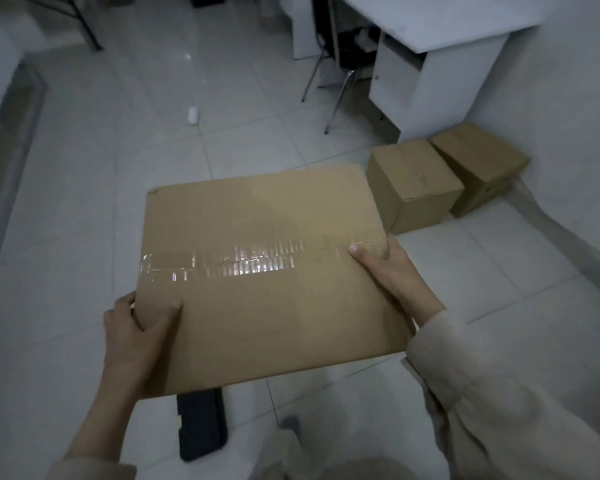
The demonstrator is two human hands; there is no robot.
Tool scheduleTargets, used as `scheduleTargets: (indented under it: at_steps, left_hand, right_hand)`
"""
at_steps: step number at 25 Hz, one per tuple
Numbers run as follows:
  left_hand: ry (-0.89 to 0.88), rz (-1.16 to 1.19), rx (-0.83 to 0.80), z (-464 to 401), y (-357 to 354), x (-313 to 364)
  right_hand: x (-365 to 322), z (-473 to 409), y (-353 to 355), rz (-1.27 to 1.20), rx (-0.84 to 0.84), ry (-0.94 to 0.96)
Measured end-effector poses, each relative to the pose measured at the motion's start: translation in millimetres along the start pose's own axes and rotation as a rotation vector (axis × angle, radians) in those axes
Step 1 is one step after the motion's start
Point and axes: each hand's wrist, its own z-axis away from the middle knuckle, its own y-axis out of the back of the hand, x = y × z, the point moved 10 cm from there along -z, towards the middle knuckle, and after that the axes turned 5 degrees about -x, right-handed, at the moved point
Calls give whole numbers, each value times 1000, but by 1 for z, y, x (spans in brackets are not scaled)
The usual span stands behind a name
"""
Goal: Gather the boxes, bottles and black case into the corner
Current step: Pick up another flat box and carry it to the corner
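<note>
Large taped box (267,275) held up in front of me, above floor tiles. My left hand (137,327) grips its left edge, thumb on top; my right hand (392,271) grips its right edge. Two small boxes (413,190) beyond its right corner, by wall. Black case (201,427) on floor under its near edge.

The large flat box (260,271) hides the fingers of both hands beneath its underside; only the thumbs lie on top. It also covers the upper end of the black case (201,427) on the floor. A small white object (192,115) on the tiles is too small to identify. The worktop (430,19) is cut off by the top edge, and dark items under it are indistinct.
</note>
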Motion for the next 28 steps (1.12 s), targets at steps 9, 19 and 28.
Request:
scheduleTargets:
  at_steps: [9, 19, 28]
  left_hand:
    - [-264, -64, -275, -91, -198, 198]
    - [-312, -22, -545, -72, -472, 379]
    - [-447, -89, -703, -119, -664, 542]
  right_hand:
    - [35, -51, 194, -105, 336, -95]
    - [92, -113, 464, -114, 582, -194]
    - [134, -209, 602, -205, 794, -285]
